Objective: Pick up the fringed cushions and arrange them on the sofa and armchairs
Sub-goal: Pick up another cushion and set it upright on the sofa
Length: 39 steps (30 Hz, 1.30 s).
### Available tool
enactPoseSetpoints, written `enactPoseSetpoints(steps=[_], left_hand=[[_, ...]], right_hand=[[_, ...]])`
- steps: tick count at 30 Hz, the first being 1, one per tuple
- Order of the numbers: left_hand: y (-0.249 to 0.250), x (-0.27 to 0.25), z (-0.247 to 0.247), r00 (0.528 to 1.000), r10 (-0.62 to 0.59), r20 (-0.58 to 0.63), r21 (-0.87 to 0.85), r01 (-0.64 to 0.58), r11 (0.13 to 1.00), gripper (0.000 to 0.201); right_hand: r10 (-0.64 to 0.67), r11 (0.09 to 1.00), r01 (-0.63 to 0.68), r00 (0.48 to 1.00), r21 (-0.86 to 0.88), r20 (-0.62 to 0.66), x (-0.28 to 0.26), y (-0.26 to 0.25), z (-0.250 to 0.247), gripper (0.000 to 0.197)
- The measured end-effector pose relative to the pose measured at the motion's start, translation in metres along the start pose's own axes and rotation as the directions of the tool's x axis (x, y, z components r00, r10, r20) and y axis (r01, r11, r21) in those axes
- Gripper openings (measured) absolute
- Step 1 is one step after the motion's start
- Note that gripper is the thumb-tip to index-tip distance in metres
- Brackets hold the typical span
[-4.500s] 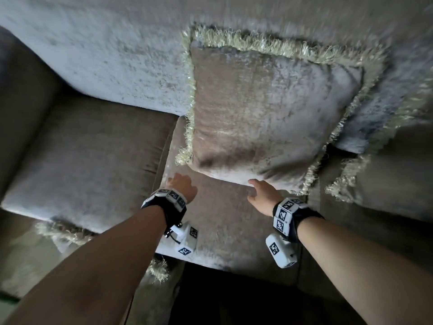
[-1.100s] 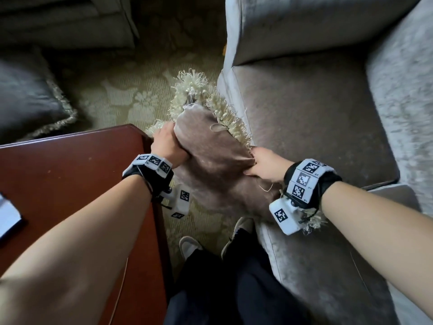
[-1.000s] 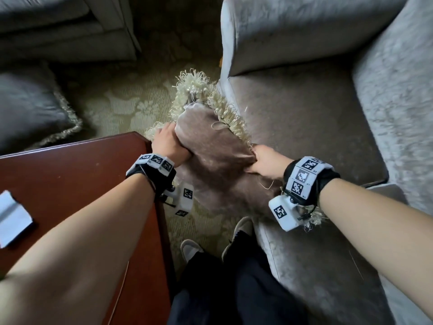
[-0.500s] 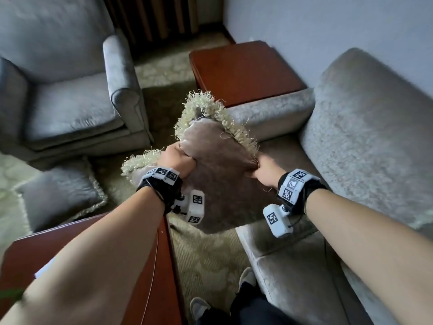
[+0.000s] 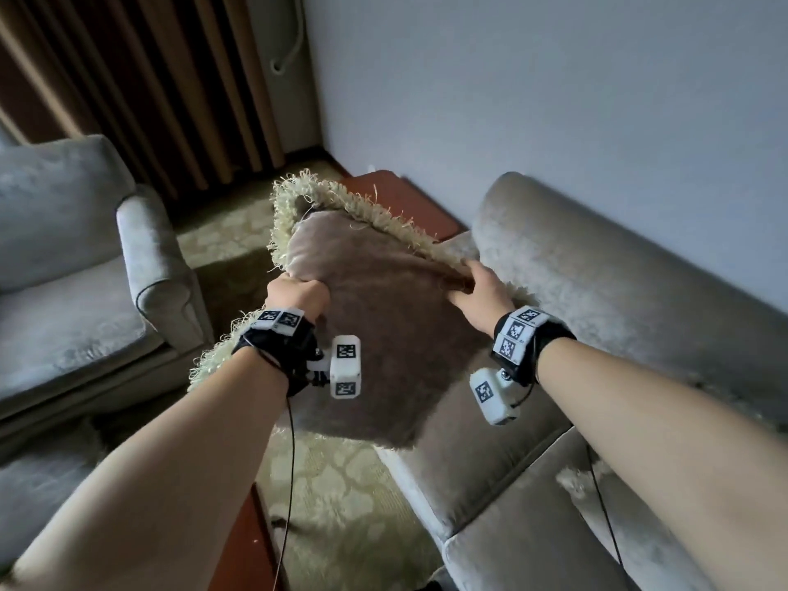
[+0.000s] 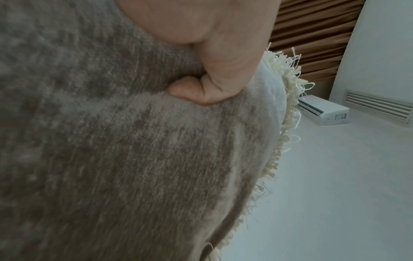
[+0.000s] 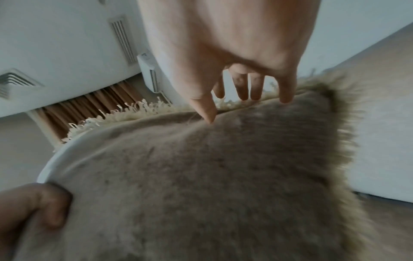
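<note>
A brown velvet cushion point(image 5: 383, 326) with a cream fringe point(image 5: 341, 202) hangs tilted in the air over the left end of the sofa point(image 5: 618, 300) and the carpet. My left hand point(image 5: 298, 292) grips its left edge, fingers curled into the fabric point(image 6: 196, 91). My right hand point(image 5: 473, 283) pinches the upper right edge, with the thumb on the front and the fingers behind the fringe point(image 7: 234, 106). The cushion point(image 6: 111, 159) fills both wrist views point(image 7: 223, 185). A second cushion's fringe point(image 5: 575, 479) shows on the sofa seat under my right arm.
A grey armchair point(image 5: 85, 270) stands at the left across patterned carpet point(image 5: 341, 505). A red-brown side table point(image 5: 409, 198) sits in the corner behind the cushion, beside brown curtains point(image 5: 149, 87). A wooden table edge point(image 5: 239, 543) lies near my left forearm.
Both hands have raised the cushion from low beside the sofa front to mid-air over the sofa's left end. The head view has tilted up toward the wall and curtains.
</note>
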<state>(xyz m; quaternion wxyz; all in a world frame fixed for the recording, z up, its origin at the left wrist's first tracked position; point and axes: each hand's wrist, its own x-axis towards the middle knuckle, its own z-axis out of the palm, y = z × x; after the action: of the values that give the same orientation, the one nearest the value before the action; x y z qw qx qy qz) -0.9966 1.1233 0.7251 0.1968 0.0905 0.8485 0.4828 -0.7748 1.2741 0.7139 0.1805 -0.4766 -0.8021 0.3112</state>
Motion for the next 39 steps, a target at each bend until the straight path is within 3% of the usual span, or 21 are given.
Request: enactPoseSetpoints(steps=[4,8,12,14,16,21,23,25,26,28,29,30,32,34,36,39], left_hand=[[0.034,0.012,0.036,0.998,-0.009,0.062,0.009,0.009,1.000,0.046],[0.070,0.015,0.065,0.974,0.024,0.227,0.120,-0.052,0.991,0.029],[0.091,0.028,0.099,0.932,0.063,0.357,0.064,-0.092,0.994,0.044],[0.104,0.025,0.111,0.920,0.081,0.384,0.029,-0.100,0.995,0.031],[0.117,0.025,0.123,0.918,0.107,0.381,0.100,-0.156,0.983,0.009],[0.140,0.028,0.166,0.884,0.037,0.465,0.099,-0.093,0.991,0.014],[0.142,0.030,0.189,0.833,0.016,0.553,0.093,-0.081,0.992,0.024],[0.138,0.038,0.212,0.766,0.010,0.643,0.061,-0.064,0.996,0.051],[0.137,0.043,0.224,0.733,-0.016,0.680,0.036,-0.012,0.999,0.060],[0.140,0.056,0.247,0.688,-0.055,0.724,0.050,0.027,0.998,0.049],[0.144,0.061,0.254,0.671,-0.079,0.737,0.074,0.036,0.997,0.029],[0.146,0.074,0.265,0.646,-0.111,0.755,0.110,0.042,0.993,0.021],[0.148,0.106,0.293,0.604,-0.146,0.784,0.168,0.020,0.986,0.038],[0.156,0.125,0.314,0.575,-0.163,0.801,0.172,0.039,0.984,0.031],[0.173,0.129,0.327,0.546,-0.154,0.823,0.159,0.040,0.987,0.021],[0.175,0.152,0.366,0.543,-0.096,0.834,0.116,-0.001,0.993,0.022]], right_hand=[[0.201,0.977,-0.197,0.979,0.084,-0.035,0.020,0.045,-0.017,0.059],[0.349,0.919,-0.352,0.936,0.180,0.047,0.035,0.082,-0.029,0.073],[0.495,0.762,-0.533,0.846,0.368,0.198,0.041,0.110,-0.047,0.087],[0.526,0.697,-0.570,0.819,0.435,0.230,0.042,0.126,-0.057,0.092],[0.542,0.623,-0.582,0.803,0.523,0.248,0.041,0.139,-0.066,0.089],[0.606,0.447,-0.558,0.764,0.700,0.222,0.040,0.169,-0.078,0.090],[0.634,0.379,-0.553,0.739,0.742,0.228,0.036,0.179,-0.080,0.080],[0.665,0.320,-0.548,0.711,0.773,0.229,0.033,0.189,-0.082,0.063],[0.686,0.290,-0.542,0.692,0.789,0.224,0.034,0.195,-0.083,0.064],[0.737,0.264,-0.552,0.645,0.791,0.204,0.037,0.207,-0.079,0.077],[0.750,0.258,-0.542,0.635,0.800,0.188,0.039,0.210,-0.077,0.075],[0.771,0.243,-0.525,0.615,0.815,0.166,0.043,0.214,-0.074,0.067],[0.794,0.205,-0.476,0.591,0.855,0.139,0.053,0.212,-0.069,0.043],[0.814,0.203,-0.443,0.572,0.873,0.101,0.067,0.216,-0.060,0.033],[0.836,0.202,-0.434,0.543,0.878,0.076,0.084,0.215,-0.052,0.038],[0.866,0.207,-0.440,0.498,0.874,0.046,0.103,0.224,-0.036,0.080]])
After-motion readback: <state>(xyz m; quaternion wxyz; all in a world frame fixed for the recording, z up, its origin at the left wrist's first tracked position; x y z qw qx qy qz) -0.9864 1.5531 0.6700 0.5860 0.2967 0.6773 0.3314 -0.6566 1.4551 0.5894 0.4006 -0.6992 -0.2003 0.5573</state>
